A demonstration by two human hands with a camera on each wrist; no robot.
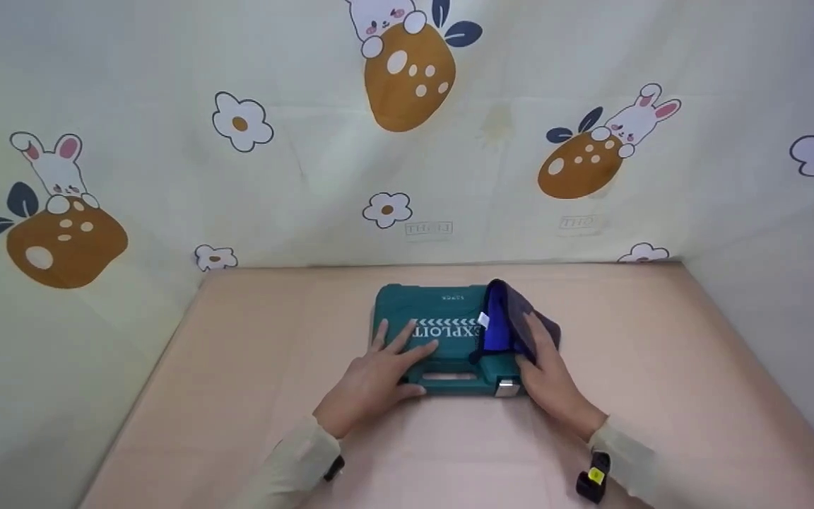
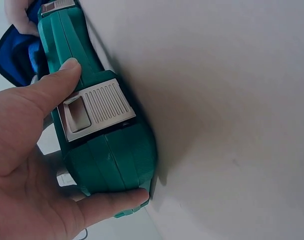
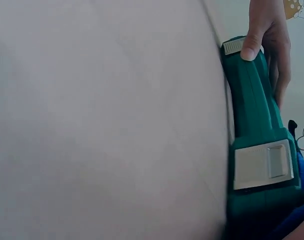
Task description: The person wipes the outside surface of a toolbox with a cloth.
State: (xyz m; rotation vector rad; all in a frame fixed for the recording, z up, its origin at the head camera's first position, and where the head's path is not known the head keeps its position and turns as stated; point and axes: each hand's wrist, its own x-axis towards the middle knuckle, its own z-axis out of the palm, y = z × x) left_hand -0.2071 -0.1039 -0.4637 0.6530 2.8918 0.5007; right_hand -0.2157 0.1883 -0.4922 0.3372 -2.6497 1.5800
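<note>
In the head view a green plastic tool case (image 1: 449, 307) lies flat, its white "EXPLOIT" lettering upside down to me. My left hand (image 1: 368, 382) rests on its left part, fingers spread over the lid. In the left wrist view the thumb lies on the front side beside a metal latch (image 2: 97, 110), and the little finger lies along the end. My right hand (image 1: 552, 378) holds a folded cloth (image 1: 499, 325), bright blue inside and dark outside with a black edge, over the case's right end. The right fingertips are partly hidden by the cloth.
The case lies on a table (image 1: 273, 318) with a pale pinkish cover. Behind and at both sides hangs a curtain (image 1: 308, 177) printed with rabbits and flowers. A second metal latch (image 1: 507, 387) is at the case's front right, beside the handle (image 1: 449, 385).
</note>
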